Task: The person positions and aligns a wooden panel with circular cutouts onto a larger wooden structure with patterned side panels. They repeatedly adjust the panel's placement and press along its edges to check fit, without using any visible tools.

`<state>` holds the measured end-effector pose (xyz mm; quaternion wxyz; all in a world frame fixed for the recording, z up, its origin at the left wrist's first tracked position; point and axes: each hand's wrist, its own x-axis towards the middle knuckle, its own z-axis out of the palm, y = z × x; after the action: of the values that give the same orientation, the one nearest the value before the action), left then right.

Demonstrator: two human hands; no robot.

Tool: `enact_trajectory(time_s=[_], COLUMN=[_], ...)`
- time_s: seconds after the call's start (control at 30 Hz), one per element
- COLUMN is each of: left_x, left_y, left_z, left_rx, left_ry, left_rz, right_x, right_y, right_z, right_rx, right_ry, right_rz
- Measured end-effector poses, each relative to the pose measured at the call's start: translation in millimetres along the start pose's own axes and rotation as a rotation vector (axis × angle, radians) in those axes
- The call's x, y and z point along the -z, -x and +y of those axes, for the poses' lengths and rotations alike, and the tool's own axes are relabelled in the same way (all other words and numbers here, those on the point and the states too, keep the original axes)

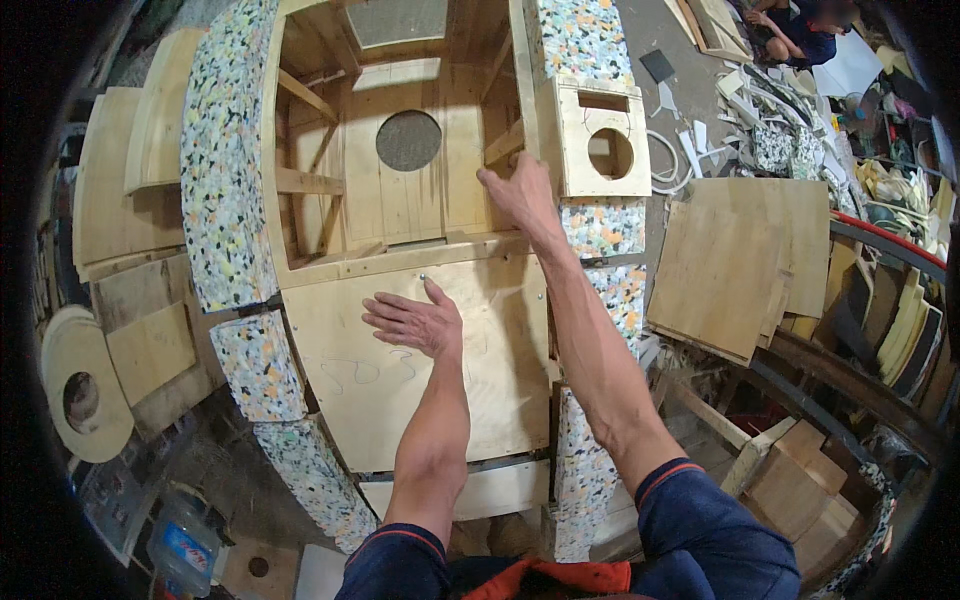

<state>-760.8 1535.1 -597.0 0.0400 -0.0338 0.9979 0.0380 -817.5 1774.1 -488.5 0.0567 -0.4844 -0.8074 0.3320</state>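
Note:
A large open plywood box frame [400, 262] lies before me, with inner braces and a round hole in its far floor. A flat plywood panel [430, 400] with pencil marks and a few screws covers its near part. Over this panel, near its upper edge, my left hand [415, 320] is open, fingers stretched out to the left and thumb up; it holds nothing. My right hand [522, 200] is closed round the right rim of the box frame, thumb on the inner side. Its other fingers are partly hidden.
Speckled foam blocks [230, 150] line both sides of the box. A small plywood piece with a round hole [600, 140] rests on the right foam. Plywood sheets [730, 260] and a scrap heap [800, 130] lie right. Another person [805, 30] sits far right.

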Motion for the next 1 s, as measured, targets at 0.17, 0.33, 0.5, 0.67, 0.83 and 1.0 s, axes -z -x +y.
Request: enact_trajectory(time_s=[0.17, 0.33, 0.5, 0.67, 0.83, 1.0], left_x=[0.7, -5.5, -3.6, -4.5, -13.4, -12.9], left_y=[-0.5, 0.5, 0.8, -0.7, 0.6, 3.5], left_z=[1.5, -3.7, -4.7, -0.8, -5.9, -4.4], left_rx=[-0.014, -0.046, -0.021, -0.009, -0.016, -0.021], left_ry=[-0.036, 0.014, -0.025, -0.038, -0.068, -0.069], left_rz=[0.004, -0.002, -0.048, -0.027, 0.062, 0.038], right_x=[17.9, 35.8, 126.1, 214.1, 264.5, 126.5], right_y=[-37.2, -22.8, -42.4, -34.8, 8.4, 10.3], right_z=[-22.5, -22.6, 8.9, -10.6, -38.4, -13.0], right_rx=[-0.226, -0.089, -0.030, -0.052, 0.260, 0.207], right_ry=[-0.099, -0.144, -0.027, 0.038, 0.060, 0.557], right_rz=[-0.216, -0.179, 0.170, 0.048, 0.127, -0.280])
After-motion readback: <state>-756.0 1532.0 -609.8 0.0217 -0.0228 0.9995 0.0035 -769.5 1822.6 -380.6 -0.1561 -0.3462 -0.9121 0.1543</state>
